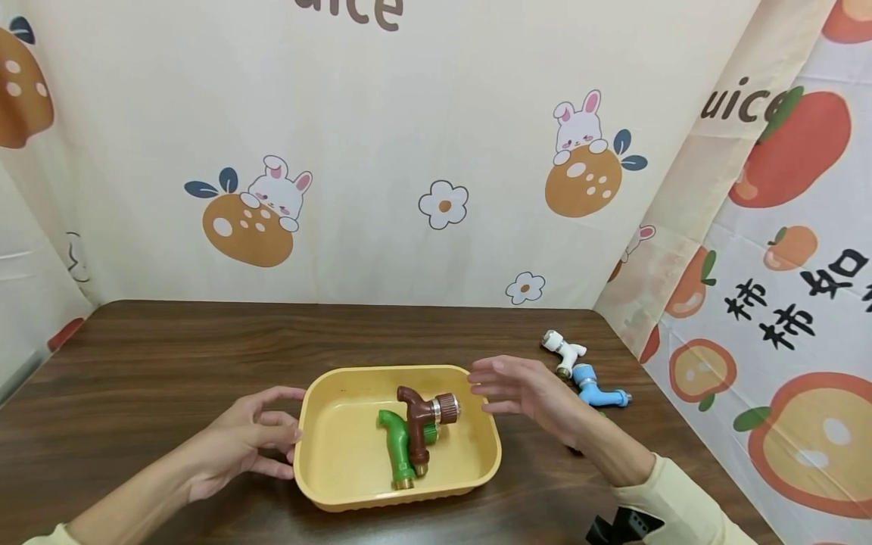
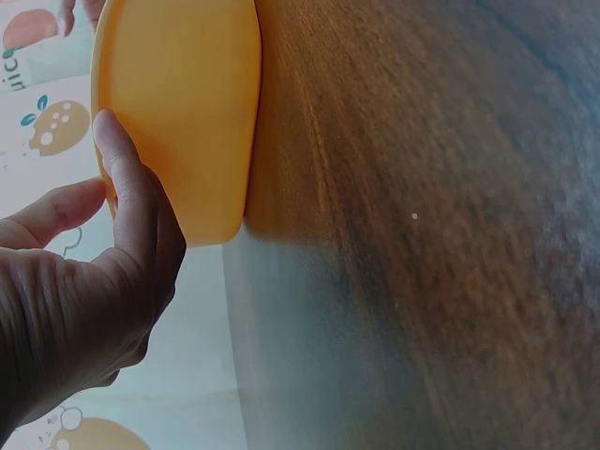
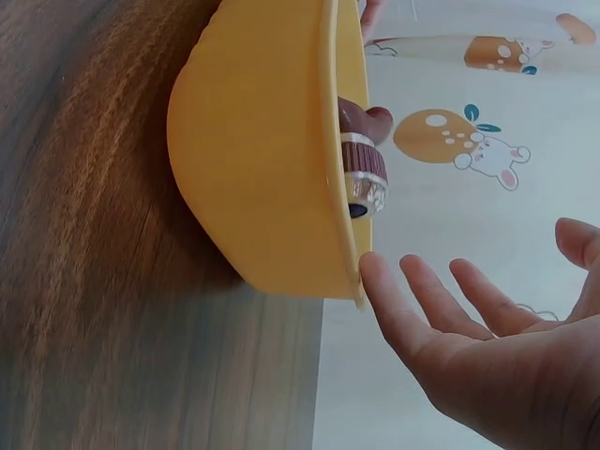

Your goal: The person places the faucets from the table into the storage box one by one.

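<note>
Two hands flank a yellow tray (image 1: 327,454) on the desk (image 1: 150,363).
The left hand (image 1: 248,443) touches the tray's left wall, fingers loosely curled; the right hand (image 1: 527,393) hovers wide at its right rim (empty). Brown tap (image 1: 422,420) lies across green tap (image 1: 397,450) inside.

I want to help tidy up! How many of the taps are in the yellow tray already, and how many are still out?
Two are in: the brown tap and green tap lie in the yellow tray. The left hand touches the tray's side; the open right hand holds nothing. Still out on the table: the white tap and blue tap.
</note>
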The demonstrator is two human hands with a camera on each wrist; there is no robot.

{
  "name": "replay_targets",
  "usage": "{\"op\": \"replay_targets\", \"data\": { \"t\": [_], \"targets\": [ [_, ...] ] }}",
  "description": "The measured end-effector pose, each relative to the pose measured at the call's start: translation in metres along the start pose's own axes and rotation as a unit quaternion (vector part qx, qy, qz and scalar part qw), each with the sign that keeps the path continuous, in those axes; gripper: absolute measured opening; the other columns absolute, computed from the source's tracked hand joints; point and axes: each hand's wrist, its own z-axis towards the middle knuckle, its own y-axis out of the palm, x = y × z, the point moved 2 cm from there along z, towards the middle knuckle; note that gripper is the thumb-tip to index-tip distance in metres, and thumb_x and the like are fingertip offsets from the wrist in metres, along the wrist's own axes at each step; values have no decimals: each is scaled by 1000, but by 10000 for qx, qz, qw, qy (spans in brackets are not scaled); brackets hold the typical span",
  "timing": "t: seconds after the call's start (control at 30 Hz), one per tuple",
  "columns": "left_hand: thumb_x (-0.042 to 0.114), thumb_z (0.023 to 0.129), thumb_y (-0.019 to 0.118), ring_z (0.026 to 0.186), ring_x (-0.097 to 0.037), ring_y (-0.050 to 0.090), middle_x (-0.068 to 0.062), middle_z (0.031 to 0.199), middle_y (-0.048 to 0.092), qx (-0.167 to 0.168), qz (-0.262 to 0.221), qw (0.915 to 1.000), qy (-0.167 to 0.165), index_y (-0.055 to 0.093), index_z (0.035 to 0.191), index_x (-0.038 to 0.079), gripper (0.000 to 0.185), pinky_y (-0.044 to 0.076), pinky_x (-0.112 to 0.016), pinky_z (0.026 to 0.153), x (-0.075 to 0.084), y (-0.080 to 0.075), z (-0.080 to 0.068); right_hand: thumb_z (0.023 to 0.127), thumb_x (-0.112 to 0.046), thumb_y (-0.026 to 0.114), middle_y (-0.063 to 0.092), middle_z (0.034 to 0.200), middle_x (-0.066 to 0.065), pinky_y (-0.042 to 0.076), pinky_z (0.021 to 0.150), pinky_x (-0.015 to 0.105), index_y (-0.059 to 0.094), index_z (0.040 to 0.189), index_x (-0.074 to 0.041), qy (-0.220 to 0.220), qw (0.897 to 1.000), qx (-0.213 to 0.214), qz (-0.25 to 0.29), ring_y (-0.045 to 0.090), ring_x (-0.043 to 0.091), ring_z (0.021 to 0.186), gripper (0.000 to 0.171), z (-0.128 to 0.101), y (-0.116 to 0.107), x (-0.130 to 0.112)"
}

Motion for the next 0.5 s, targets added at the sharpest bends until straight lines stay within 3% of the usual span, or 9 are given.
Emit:
{"op": "replay_targets", "data": {
  "t": [0.2,0.5],
  "targets": [
    [4,100,62,86,-20,66,-5,95,64,3,7,10000,1,8,157,-9,79,65,-41,78,0,0,1,111,-30,42,60,142,24,55,105,45,45,145,12,-152,9996,227,85,60,33,130,55,-8,-17,-1],
    [4,101,61,85,-19,67,-5,96,66,-12,22,10000,40,8,156,-9,77,65,-41,79,0,-2,2,112,-26,40,69,131,3,57,102,41,59,136,-7,-446,9975,546,55,64,18,124,36,-22,-49,0]
  ]
}}
